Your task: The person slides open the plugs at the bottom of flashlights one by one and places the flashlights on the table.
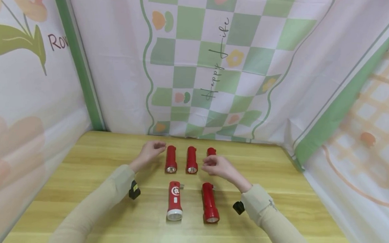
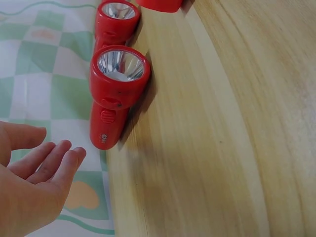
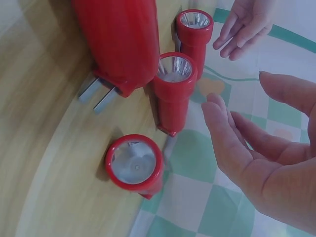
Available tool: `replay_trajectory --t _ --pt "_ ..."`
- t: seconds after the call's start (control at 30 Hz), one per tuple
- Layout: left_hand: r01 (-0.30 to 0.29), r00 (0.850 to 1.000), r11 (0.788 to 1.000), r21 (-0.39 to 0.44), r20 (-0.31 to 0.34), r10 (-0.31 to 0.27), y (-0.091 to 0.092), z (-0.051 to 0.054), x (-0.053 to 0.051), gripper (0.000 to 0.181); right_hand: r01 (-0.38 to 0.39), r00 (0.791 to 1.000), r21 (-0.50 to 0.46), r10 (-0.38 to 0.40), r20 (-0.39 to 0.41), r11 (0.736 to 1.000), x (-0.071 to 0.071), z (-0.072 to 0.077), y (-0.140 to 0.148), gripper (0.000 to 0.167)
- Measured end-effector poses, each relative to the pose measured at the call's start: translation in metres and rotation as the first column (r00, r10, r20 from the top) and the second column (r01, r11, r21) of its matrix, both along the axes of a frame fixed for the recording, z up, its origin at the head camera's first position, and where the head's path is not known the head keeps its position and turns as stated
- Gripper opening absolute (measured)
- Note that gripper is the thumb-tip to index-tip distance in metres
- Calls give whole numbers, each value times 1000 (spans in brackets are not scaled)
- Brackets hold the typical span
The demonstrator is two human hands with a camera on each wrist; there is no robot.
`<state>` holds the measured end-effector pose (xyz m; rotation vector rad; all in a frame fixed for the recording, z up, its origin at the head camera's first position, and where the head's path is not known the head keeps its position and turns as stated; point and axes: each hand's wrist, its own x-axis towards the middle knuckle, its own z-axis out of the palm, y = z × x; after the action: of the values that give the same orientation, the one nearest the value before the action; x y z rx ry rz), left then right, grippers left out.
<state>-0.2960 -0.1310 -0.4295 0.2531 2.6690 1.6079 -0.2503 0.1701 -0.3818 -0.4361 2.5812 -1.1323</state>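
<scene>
Near the back of the table, my left hand [image 1: 149, 152] hovers left of the back-left red flashlight [image 1: 171, 159]; in the left wrist view its fingers are loosely bent and hold nothing. A second red flashlight [image 1: 191, 160] lies in the middle of that row. My right hand [image 1: 220, 167] is in front of the back-right red flashlight [image 1: 211, 151], hiding most of it. The right wrist view shows that hand [image 3: 266, 168] apart from this flashlight [image 3: 134, 163], with nothing in its relaxed fingers. All three lenses face the table's front.
Closer to the front lie a red-and-white flashlight [image 1: 175, 203] and a dark red flashlight [image 1: 210, 204]. Metal plug prongs [image 3: 101, 94] stick out of the latter's end. Patterned curtains [image 1: 196, 64] close off the wooden table [image 1: 264, 231] at the back and sides.
</scene>
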Motion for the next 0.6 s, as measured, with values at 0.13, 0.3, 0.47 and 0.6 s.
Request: replay_trajectory --t 0.13,0.3,0.47,0.6 --pt "-4 1000 1000 -9 -11 4 -1 -1 -1 36 -11 999 40 12 -46 999 -3 1 -5 42" --pt "-9 1000 1000 -2 9 9 0 -1 -2 37 -21 997 50 24 -68 999 -8 2 -11 43" --pt "-17 999 1000 8 27 17 0 0 -5 38 -2 999 37 3 -42 999 -12 3 -18 45" --pt "-23 1000 1000 -1 19 23 -1 -1 -7 37 2 1000 32 -1 -22 999 -16 3 -23 46"
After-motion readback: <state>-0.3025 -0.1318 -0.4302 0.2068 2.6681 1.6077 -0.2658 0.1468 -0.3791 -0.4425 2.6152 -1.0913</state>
